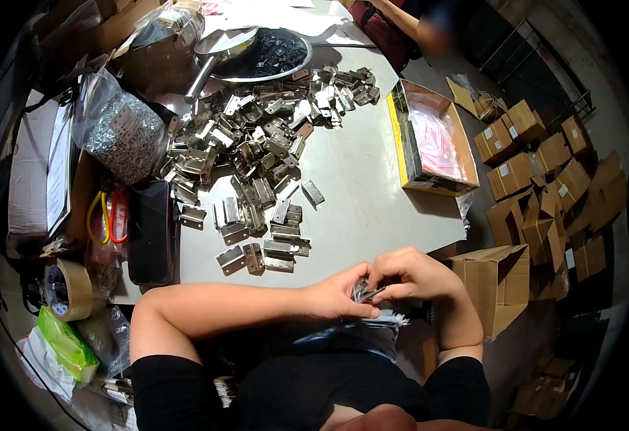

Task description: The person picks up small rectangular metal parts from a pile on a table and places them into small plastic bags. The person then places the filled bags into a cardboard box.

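Note:
Close to my body, just off the table's near edge, my left hand (337,293) is closed round a small shiny metal piece (363,291), perhaps partly in clear plastic. My right hand (408,271) bends over it from the other side, fingertips pinched on the same piece. The fingers hide most of its shape. Beyond my hands, a large heap of silvery metal brackets (260,140) with holes covers the middle of the table. Several more brackets (278,251) lie at the heap's near end, and a single bracket (313,192) sits apart to its right.
Behind the heap is a metal bowl (286,61) of dark small parts, with a metal scoop (221,47). A box of plastic bags (433,136) stands right. At left are a bag of screws (120,129), phone (149,233) and tape roll (68,289). Cartons (512,176) fill the right floor.

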Tool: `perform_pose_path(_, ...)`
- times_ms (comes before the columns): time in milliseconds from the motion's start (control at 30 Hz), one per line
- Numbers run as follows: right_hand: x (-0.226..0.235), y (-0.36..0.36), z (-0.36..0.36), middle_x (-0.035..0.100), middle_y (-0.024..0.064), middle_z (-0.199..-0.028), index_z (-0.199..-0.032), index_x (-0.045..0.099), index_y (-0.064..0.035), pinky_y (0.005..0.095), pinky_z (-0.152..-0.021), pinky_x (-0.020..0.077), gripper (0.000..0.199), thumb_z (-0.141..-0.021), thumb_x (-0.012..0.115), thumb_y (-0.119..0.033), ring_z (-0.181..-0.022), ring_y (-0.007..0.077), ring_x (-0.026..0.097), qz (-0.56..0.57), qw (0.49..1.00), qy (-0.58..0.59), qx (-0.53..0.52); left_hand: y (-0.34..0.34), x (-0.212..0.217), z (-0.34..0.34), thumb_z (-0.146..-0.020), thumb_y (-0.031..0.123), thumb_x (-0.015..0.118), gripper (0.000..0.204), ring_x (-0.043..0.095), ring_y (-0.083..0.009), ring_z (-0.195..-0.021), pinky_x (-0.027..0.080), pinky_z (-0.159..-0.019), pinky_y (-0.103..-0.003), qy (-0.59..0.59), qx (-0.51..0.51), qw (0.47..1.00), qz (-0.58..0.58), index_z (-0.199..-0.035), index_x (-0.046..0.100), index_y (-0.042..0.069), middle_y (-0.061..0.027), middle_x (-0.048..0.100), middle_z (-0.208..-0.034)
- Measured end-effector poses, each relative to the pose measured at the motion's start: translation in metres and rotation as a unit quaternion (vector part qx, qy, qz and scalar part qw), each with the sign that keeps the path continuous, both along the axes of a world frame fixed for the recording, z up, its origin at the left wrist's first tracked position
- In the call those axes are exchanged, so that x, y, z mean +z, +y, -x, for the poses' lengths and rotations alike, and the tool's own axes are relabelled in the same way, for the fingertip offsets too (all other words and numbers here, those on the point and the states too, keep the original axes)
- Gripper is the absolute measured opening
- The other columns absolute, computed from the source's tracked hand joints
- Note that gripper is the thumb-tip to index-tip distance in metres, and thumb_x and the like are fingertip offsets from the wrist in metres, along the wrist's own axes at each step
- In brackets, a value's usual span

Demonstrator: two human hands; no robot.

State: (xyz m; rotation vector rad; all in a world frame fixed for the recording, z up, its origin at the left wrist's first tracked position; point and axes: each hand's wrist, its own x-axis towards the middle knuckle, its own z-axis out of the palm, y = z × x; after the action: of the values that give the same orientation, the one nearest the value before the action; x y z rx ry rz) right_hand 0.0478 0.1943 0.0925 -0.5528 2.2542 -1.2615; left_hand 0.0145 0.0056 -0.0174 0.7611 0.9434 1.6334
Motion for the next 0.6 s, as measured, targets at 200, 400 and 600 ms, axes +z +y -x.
perform_pose_path(200, -0.001, -0.008, 0.009, 0.067, 0.0109, -0.083, -0.095, 0.067, -0.0018, 0.0317, -0.067, 0.0499, 0.018, -0.086, 0.07, -0.017, -0.075, 0.0229, 0.064, 0.043, 0.998, -0.004, -0.043, -0.007, 0.016, 0.007, -0.084, 0.019, 0.075, 0.062, 0.047, -0.0099, -0.103, 0.042, -0.089, -0.026, -0.021, -0.034, 0.999, 0.019, -0.134, 0.039, 0.006, -0.002, 0.049, -0.11)
perform_pose_path(400, 0.004, -0.015, 0.027, 0.067, 0.0117, -0.08, -0.088, 0.068, -0.0015, 0.0336, -0.066, 0.0508, 0.012, -0.085, 0.07, -0.013, -0.071, 0.0276, 0.064, -0.008, 0.996, 0.06, 0.068, -0.006, 0.015, 0.008, -0.084, 0.024, 0.076, 0.053, 0.048, -0.0094, -0.094, 0.042, -0.082, -0.024, -0.06, -0.039, 0.997, 0.031, -0.124, 0.046, 0.007, -0.0009, 0.05, -0.1)
perform_pose_path(600, -0.006, -0.018, 0.072, 0.066, 0.0128, -0.076, -0.093, 0.069, -0.0017, 0.0339, -0.067, 0.051, 0.02, -0.086, 0.067, -0.02, -0.067, 0.0206, 0.063, -0.099, 0.986, 0.013, -0.135, -0.007, 0.012, 0.005, -0.084, 0.021, 0.077, 0.058, 0.052, -0.008, -0.084, 0.045, -0.07, -0.023, -0.075, -0.069, 0.993, 0.06, -0.128, 0.041, 0.008, -0.0005, 0.052, -0.096)
